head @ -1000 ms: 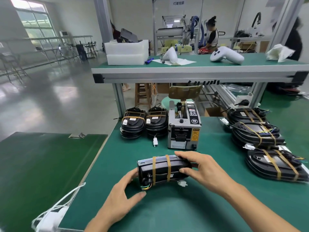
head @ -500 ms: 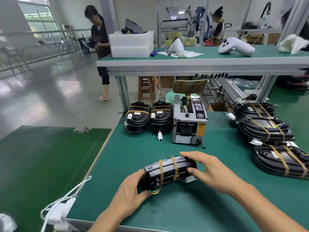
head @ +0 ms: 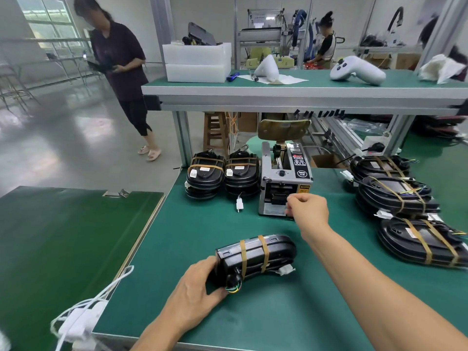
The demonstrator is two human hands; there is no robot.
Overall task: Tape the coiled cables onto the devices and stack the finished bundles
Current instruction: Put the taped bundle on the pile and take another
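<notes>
the right hand [head: 307, 209] has been lifted off the device [head: 255, 259] to the tape dispenser [head: 285, 181] straight beyond it, fingers pinched at the outlet; the device's near-left end is gripped by the left hand [head: 195, 295].

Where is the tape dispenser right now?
Head view: the tape dispenser stands mid-table, right of two stacked bundles, with the right hand at its front.

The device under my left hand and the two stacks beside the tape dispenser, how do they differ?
The device near the table's front edge stands tipped on its side as a single piece, with the left hand holding its end. The two stacks sit at the back, left of the tape dispenser, lying flat and piled several high, with no hand on them. Their white tags face up; the device's white plug hangs at its side. Both are black and wrapped with two tan tape bands.
</notes>
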